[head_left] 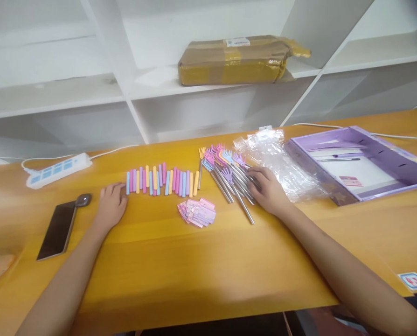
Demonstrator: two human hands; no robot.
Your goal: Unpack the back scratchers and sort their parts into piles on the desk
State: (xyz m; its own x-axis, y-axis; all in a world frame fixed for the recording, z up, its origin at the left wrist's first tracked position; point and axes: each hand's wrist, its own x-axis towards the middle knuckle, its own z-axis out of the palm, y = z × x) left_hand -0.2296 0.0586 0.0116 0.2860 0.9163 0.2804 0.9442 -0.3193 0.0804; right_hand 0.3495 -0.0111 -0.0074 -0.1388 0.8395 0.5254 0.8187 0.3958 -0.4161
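My left hand (112,204) lies on the table with its fingers stretched out, the fingertips beside the left end of a row of short pastel tubes (169,182). Pink, blue, purple and yellow tubes stand side by side in that row. My right hand (268,190) rests at the right edge of a pile of back scratchers (234,179), touching their metal rods, its fingers slightly bent and apart. The scratchers have coloured hand-shaped heads pointing away from me. A small heap of pink and purple cards (197,212) lies between my hands, nearer to me.
Clear plastic bags (281,161) lie behind my right hand. To the right is an open purple box (320,186) with papers and a pen inside. A phone (57,229), a small dark device (83,200) and a power strip (59,170) are at left. A taped carton (232,63) sits on the shelf.
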